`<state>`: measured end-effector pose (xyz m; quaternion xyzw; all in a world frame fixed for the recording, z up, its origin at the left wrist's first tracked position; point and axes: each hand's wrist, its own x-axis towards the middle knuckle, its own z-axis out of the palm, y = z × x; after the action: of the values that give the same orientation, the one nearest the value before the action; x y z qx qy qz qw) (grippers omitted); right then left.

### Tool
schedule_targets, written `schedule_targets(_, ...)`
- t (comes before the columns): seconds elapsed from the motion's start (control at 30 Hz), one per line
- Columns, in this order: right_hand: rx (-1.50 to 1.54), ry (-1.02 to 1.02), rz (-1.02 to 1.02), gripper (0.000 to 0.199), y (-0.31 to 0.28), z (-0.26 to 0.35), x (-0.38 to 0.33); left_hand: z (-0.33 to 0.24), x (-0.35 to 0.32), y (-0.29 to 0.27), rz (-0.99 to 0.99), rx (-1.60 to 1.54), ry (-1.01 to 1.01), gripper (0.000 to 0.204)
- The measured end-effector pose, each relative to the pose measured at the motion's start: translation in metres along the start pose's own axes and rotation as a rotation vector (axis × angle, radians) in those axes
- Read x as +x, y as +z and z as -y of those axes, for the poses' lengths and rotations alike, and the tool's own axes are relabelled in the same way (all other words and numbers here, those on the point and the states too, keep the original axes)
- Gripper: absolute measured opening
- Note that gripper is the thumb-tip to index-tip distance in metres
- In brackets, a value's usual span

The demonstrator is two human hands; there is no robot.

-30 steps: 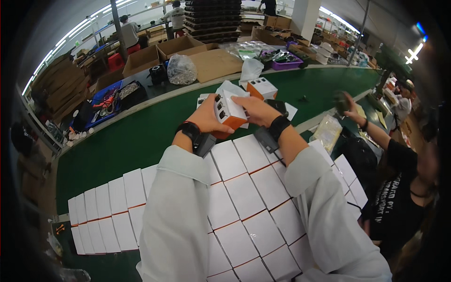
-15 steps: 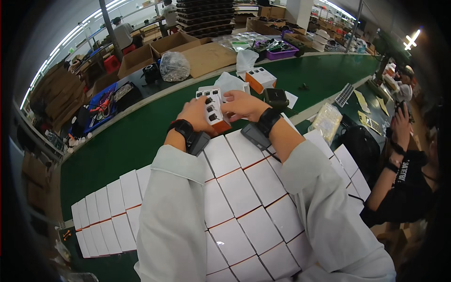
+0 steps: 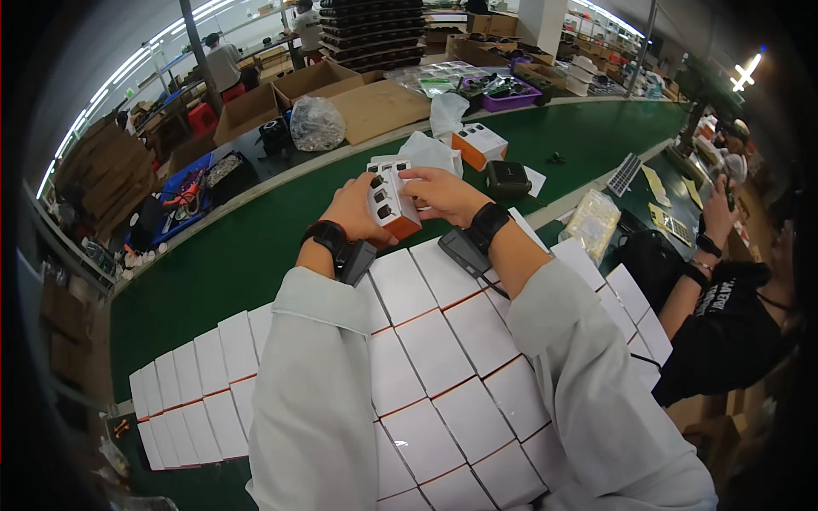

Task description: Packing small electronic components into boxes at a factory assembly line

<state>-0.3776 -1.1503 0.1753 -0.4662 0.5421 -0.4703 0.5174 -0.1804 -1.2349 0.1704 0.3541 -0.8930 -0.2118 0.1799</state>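
Both my hands hold one small white box with an orange base (image 3: 392, 203) above the green table (image 3: 221, 255). My left hand (image 3: 354, 209) grips its left side and bottom. My right hand (image 3: 439, 192) holds its right side and top. The box's white face shows three dark round marks. Each wrist carries a black band with a dark device. Under my forearms lies a tight grid of white boxes with orange edges (image 3: 443, 358).
Another white-and-orange box (image 3: 479, 143) and a dark green case (image 3: 507, 179) sit further back, beside white plastic bags (image 3: 430, 149). A second row of white boxes (image 3: 192, 400) lies at left. A person in black (image 3: 724, 315) works at right. Cardboard cartons (image 3: 341, 94) stand behind.
My hands have drawn the box a little nearer and turned it, so its face with the dark marks shows. The view has shifted slightly.
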Motion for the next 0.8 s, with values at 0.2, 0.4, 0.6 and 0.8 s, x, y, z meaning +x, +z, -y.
schedule_targets(0.2, 0.026, 0.023, 0.072, 0.063, -0.013, -0.009, -0.005, 0.009, 0.01, 0.012, -0.051, -0.036, 0.12, 0.109)
schedule_targets(0.4, -0.015, -0.033, 0.073, 0.068, 0.031, -0.018, 0.021, 0.044, -0.011, -0.007, -0.021, -0.002, 0.104, 0.119)
schedule_targets(0.6, 0.063, -0.204, -0.363, 0.039, -0.036, -0.016, 0.016, 0.003, 0.01, 0.001, 0.038, 0.052, -0.005, 0.119)
schedule_targets(0.8, -0.526, -0.8, -0.389, 0.02, 0.044, -0.004, 0.016, 0.022, 0.0, -0.006, 0.068, 0.187, -0.131, 0.117)
